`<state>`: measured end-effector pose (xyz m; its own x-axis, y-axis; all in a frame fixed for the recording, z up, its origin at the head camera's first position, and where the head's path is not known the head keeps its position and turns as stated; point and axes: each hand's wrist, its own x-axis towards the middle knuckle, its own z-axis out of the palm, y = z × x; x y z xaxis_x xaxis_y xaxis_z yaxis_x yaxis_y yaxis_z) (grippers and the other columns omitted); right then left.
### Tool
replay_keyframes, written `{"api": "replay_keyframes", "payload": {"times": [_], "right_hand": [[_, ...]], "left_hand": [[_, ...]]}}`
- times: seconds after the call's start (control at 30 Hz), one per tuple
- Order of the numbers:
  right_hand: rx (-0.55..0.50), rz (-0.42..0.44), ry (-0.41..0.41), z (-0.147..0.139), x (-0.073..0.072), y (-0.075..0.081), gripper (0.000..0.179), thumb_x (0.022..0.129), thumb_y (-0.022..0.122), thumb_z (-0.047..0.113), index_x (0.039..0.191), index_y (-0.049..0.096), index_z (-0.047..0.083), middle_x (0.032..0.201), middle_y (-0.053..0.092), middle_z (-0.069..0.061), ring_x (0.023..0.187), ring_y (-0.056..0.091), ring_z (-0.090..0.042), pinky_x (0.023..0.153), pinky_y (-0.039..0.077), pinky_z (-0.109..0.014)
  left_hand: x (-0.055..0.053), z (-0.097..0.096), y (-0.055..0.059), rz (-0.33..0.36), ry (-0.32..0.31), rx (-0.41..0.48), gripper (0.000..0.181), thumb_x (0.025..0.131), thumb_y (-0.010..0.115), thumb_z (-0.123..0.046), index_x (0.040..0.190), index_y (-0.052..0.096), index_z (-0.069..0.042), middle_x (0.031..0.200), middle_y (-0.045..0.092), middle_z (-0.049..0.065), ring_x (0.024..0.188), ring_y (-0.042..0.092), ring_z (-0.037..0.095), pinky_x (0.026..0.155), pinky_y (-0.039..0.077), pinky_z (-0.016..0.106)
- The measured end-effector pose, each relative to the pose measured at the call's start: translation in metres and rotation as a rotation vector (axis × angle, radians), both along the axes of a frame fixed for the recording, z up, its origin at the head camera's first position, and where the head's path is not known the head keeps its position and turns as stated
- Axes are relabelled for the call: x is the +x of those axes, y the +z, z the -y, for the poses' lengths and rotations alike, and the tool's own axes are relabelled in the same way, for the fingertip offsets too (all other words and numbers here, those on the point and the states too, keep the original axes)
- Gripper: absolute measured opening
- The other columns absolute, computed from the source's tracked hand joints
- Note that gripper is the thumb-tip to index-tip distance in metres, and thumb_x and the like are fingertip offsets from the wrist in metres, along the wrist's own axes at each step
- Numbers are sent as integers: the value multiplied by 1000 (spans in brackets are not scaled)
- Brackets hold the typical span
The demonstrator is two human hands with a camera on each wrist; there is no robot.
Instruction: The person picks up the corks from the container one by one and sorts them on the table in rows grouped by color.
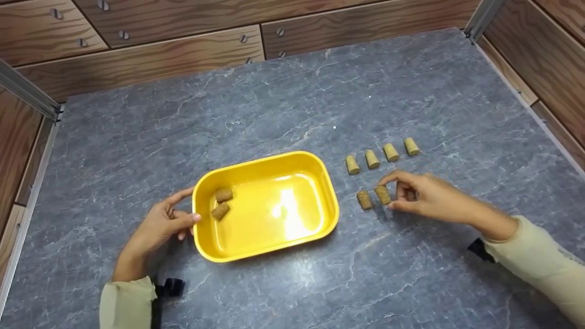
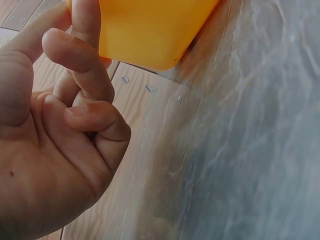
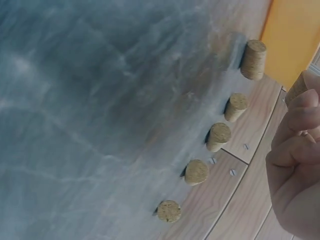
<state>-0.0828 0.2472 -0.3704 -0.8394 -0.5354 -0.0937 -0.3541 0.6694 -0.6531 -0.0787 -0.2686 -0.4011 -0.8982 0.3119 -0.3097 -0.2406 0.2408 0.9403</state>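
Observation:
My left hand (image 1: 160, 224) grips the left end of a yellow tray (image 1: 265, 162), its thumb over the rim. Two brown corks (image 1: 224, 195) lie inside against the tray's left wall. To the right of the tray, my right hand (image 1: 425, 197) pinches a brown cork (image 1: 383, 195) between thumb and forefinger. Just left of that one stands another brown cork (image 1: 364, 200). Behind them, several paler tapered corks (image 1: 372, 159) stand in a slanting row. The right wrist view shows the held cork (image 3: 296, 91) partly hidden by the fingers.
All of this is on a grey marbled table (image 1: 274, 114). Wood-patterned panels (image 1: 183, 50) close off its back and sides, with metal posts (image 1: 489, 18) at the far corners. A black strap piece (image 1: 171, 288) sits by the left sleeve.

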Motion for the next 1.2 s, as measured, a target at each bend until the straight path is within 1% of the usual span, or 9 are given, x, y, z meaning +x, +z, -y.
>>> {"api": "replay_keyframes", "payload": {"times": [0.23, 0.37, 0.6, 0.77, 0.93, 1.07, 1.2], "right_hand": [[145, -34, -50, 3, -4, -4, 38, 83, 73, 14, 119, 60, 15, 72, 56, 7, 58, 45, -2, 53, 40, -21], [196, -44, -69, 3, -6, -7, 38, 83, 73, 13, 119, 59, 14, 71, 57, 6, 57, 46, -3, 53, 40, -22], [280, -31, -105, 2, -8, -9, 38, 83, 73, 16, 118, 59, 13, 72, 57, 4, 57, 46, -8, 50, 37, -26], [295, -41, -104, -1, -10, -11, 37, 83, 73, 15, 117, 60, 13, 72, 58, 5, 59, 47, -8, 52, 37, -27], [305, -50, -95, -1, -10, -14, 37, 82, 72, 14, 117, 60, 12, 73, 58, 5, 60, 48, -8, 52, 37, -27], [313, -55, -100, -1, -9, -15, 37, 83, 73, 15, 117, 60, 13, 72, 58, 5, 60, 47, -8, 52, 36, -27], [315, -56, -97, -1, -8, -14, 39, 83, 73, 17, 119, 59, 13, 72, 57, 6, 60, 47, -7, 52, 37, -27]], "left_hand": [[0, 0, 0, -10, -15, -10, 71, 90, 67, -8, 148, 29, 3, 60, 64, -9, 47, 48, 4, 51, 45, 19], [0, 0, 0, -9, -21, 0, 71, 90, 66, -7, 149, 27, 4, 61, 66, -9, 47, 49, 4, 51, 45, 19], [0, 1, 0, -12, -21, -7, 71, 90, 66, -8, 149, 28, 3, 61, 65, -9, 47, 49, 4, 51, 45, 19], [1, 2, 0, 2, -20, -24, 72, 90, 67, -11, 149, 28, 1, 61, 65, -10, 48, 49, 4, 52, 45, 19], [0, 2, 1, -4, -21, -29, 73, 90, 68, -11, 149, 28, 1, 61, 65, -9, 48, 49, 4, 52, 45, 19], [0, 2, 1, -8, -22, -34, 72, 89, 68, -10, 149, 29, 1, 61, 65, -9, 47, 49, 4, 51, 45, 19], [0, 1, 0, 1, -16, -30, 72, 89, 68, -10, 149, 29, 1, 62, 66, -9, 47, 49, 4, 51, 45, 19]]}}
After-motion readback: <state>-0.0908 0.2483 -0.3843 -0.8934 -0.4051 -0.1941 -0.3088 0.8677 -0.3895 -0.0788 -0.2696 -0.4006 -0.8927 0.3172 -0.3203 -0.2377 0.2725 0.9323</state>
